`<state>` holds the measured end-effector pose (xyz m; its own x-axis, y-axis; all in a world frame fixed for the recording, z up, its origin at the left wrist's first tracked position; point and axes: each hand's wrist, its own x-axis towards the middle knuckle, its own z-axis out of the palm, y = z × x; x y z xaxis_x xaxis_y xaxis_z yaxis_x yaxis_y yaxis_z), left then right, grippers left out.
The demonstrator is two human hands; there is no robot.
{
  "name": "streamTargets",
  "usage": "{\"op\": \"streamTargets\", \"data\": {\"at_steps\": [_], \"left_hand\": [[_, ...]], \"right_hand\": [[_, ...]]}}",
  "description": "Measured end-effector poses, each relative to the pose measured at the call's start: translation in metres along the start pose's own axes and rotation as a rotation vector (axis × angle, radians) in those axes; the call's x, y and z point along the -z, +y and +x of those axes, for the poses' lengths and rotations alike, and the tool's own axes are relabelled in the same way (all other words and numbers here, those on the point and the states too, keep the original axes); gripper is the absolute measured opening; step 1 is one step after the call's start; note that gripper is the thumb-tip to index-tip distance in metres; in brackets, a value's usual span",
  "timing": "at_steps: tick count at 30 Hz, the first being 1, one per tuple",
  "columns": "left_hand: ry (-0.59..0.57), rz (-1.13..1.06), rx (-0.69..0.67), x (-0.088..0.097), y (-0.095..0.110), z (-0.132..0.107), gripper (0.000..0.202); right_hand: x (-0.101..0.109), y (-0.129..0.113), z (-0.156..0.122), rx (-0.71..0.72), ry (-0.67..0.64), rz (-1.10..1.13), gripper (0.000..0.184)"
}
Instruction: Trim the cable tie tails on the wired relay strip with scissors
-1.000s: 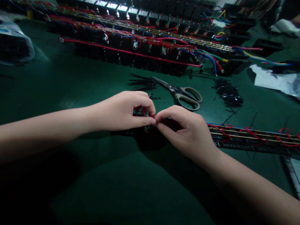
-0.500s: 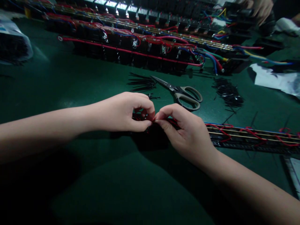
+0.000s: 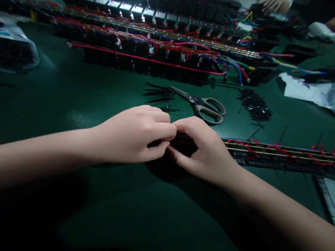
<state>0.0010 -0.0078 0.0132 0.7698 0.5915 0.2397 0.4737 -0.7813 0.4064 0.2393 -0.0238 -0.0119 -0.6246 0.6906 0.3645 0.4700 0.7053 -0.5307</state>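
Note:
My left hand and my right hand meet over the left end of a long black strip of parts with red and yellow wires, lying on the green table. Both hands have fingers curled and pinched together at the strip's end; what they pinch is hidden between the fingertips. Only a bit of red wire shows under the left fingers.
Scissors lie just beyond my hands. Piles of black cable ties flank them. Rows of wired black assemblies fill the far table. A plastic bag sits far left, white paper right. Another person's hand at top right.
My hands have closed in and dropped slightly; the left fingers now overlap the right hand's over the strip's end. The other person's hand at the top right has shifted.

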Motion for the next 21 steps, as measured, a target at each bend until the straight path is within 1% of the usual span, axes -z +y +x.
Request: {"op": "streamTargets", "data": {"at_steps": [3,7,9,13,16,18,20,21], "left_hand": [[-0.044,0.183,-0.042,0.005,0.011,-0.006,0.027],[-0.087,0.254,-0.013,0.007,0.023,-0.01,0.029],[-0.089,0.272,-0.044,0.005,0.026,-0.01,0.032],[-0.062,0.327,-0.165,0.005,0.025,-0.008,0.036],[-0.075,0.332,-0.208,0.008,0.02,-0.005,0.032],[-0.092,0.297,-0.176,0.008,0.015,-0.001,0.029],[-0.097,0.243,-0.084,0.007,0.012,0.001,0.027],[-0.073,0.209,-0.033,0.005,0.011,0.001,0.026]], "right_hand": [[-0.005,0.004,-0.001,0.039,0.001,-0.019,0.014],[-0.01,0.007,-0.004,0.083,0.038,-0.055,0.018],[-0.012,0.007,-0.005,0.138,0.07,-0.085,0.017],[-0.018,0.009,-0.008,0.203,0.109,-0.163,0.022],[-0.024,0.012,-0.007,0.224,0.11,-0.21,0.023],[-0.029,0.015,-0.005,0.219,0.106,-0.253,0.023],[-0.034,0.017,-0.003,0.192,0.096,-0.295,0.023],[-0.036,0.018,-0.001,0.175,0.102,-0.312,0.022]]}}
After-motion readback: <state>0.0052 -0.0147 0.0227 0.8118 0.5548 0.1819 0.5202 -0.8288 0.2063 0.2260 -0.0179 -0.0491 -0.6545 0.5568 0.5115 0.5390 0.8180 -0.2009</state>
